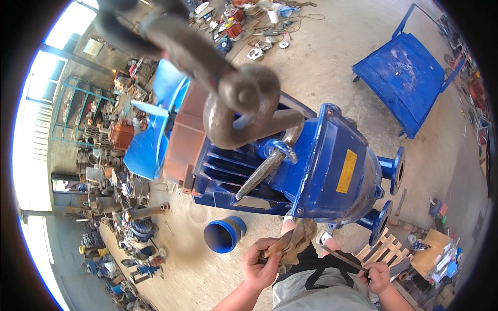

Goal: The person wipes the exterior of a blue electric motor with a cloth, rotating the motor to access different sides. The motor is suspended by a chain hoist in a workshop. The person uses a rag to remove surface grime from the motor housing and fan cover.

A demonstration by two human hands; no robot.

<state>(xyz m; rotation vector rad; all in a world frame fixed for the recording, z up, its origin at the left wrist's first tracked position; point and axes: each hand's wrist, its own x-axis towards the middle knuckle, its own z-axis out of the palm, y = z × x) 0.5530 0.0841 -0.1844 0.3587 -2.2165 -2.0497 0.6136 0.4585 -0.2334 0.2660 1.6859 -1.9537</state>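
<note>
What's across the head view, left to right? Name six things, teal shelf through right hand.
Teal shelf → bucket → left hand → rag → yellow label → right hand.

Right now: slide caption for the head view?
Left hand gripping a cloth, right hand a thin tool, beside a blue machine with a hook through its lifting eye.

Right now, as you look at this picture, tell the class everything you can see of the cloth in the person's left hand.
The cloth is mottled tan and brown and looks like soft fabric; whether the mottling is pattern or dirt is unclear. It is bunched into crumpled folds. The left hand grips its left part, while the rest bulges up and to the right, below the blue machine in the picture. Whether it touches the machine cannot be told.
</note>
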